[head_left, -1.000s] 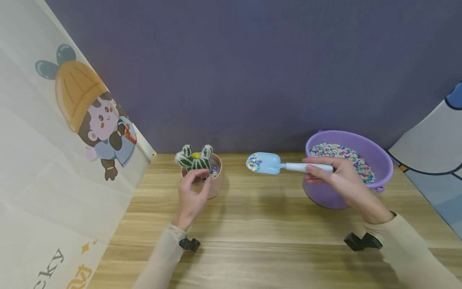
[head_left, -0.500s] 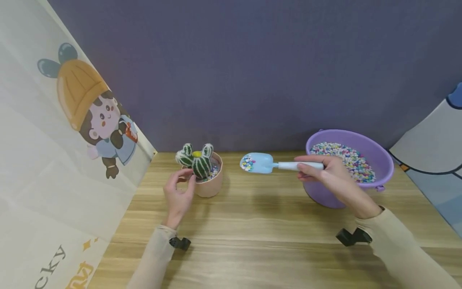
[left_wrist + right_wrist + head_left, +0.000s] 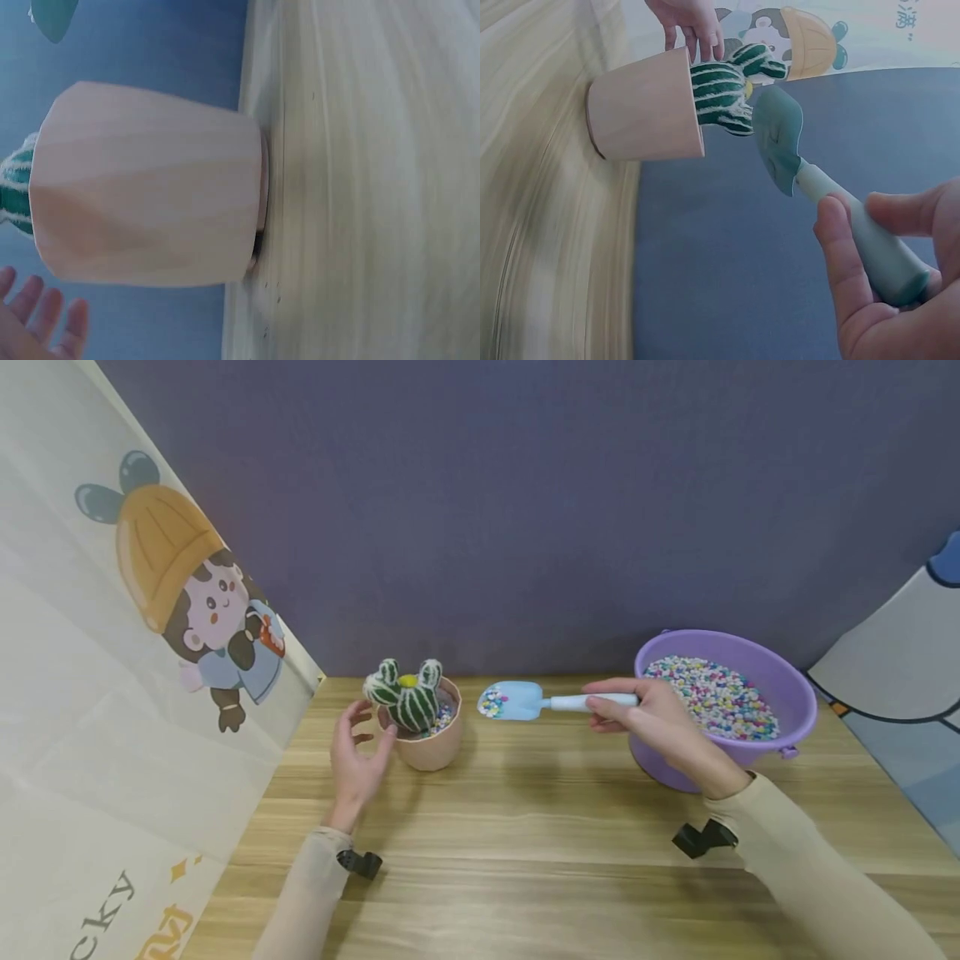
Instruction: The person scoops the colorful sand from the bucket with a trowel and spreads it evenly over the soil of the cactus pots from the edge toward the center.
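Observation:
A knitted-looking green cactus with white stripes (image 3: 415, 707) stands in a pale pink pot (image 3: 431, 753) holding coloured pebbles, at the table's back left. My left hand (image 3: 358, 767) is at the pot's left side, thumb and fingers spread apart and holding nothing; its fingers (image 3: 49, 313) also show below the pot in the left wrist view. With my right hand (image 3: 656, 720) I grip the white handle of a light-blue trowel (image 3: 521, 701) above the table. Small coloured pebbles (image 3: 492, 702) lie at the blade's tip, which points left at the pot.
A purple bucket (image 3: 797, 714), partly filled with coloured pebbles (image 3: 723, 693), stands at the back right, behind my right forearm. A dark panel (image 3: 510, 527) rises along the table's (image 3: 510, 852) back edge. A white wall with a cartoon figure (image 3: 202, 602) borders the left side.
The left hand has moved from the cactus's front to the pot's left side, spreading its fingers. The right hand has carried the trowel left, closer to the pot. The cactus now stands more exposed.

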Tool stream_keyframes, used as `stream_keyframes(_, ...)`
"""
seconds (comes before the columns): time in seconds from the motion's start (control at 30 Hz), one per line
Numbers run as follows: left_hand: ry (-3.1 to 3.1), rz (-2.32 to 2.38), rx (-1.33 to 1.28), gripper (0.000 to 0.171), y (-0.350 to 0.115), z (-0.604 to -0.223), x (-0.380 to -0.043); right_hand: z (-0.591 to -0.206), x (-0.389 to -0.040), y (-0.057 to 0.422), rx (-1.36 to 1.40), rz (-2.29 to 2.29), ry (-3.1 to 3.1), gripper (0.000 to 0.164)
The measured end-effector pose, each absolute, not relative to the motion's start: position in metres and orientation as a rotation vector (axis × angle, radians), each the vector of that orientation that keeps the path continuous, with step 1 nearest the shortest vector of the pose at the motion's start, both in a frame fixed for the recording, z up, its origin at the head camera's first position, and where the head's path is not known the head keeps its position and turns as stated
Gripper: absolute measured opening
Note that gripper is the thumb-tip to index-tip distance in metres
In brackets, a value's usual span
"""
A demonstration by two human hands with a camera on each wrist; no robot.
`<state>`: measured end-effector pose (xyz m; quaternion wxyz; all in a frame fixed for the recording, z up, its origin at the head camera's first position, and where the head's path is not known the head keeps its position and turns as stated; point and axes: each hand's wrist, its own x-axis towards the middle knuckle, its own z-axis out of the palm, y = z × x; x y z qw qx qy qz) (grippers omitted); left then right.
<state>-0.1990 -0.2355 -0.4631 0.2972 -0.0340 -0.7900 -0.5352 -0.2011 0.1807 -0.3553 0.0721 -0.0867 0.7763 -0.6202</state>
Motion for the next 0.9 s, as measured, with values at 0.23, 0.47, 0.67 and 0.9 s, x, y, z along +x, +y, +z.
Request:
stream_keyframes(0.23,-2.317,-1.424,-0.109,0.083,-0.243,-0.464,-0.203,-0.355,-0.210,0.166,-0.293,-1.811,2.332,0.041)
stream_keyframes(0.47,-2.352,-1.436,-0.139,0.085,-0.244,-0.468,-0.206,-0.353,-0.220,0.152,-0.307,-1.778,2.334,0.041)
stream_keyframes(0.67,-2.385,-1.426,-0.098,0.086,-0.243,-0.471,-0.206,-0.356,-0.228,0.144,-0.318,-1.778,2.305,0.041)
stream_keyframes(0.9,-2.416,-1.391,-0.100,0.086,-0.244,-0.469,-0.210,-0.355,-0.233,0.135,-0.302,-1.779,2.295,0.039)
